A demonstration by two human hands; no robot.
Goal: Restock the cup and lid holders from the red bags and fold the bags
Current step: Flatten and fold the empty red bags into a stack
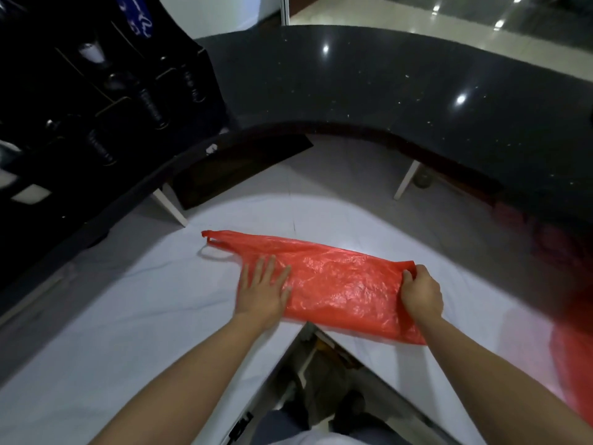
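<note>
Bag (333,284) flat between hands, right (420,292) pinching.

You stand at a white counter (128,316) beneath a curved, speckled black ledge (385,91); beyond it, a glossy tiled floor (401,11) reflects ceiling lights.

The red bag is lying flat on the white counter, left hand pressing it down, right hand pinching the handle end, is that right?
Not quite. The head view shows the right hand pinching the bottom end of the red bag; the handles lie at the far left. The left hand presses it flat on the white counter.
</note>
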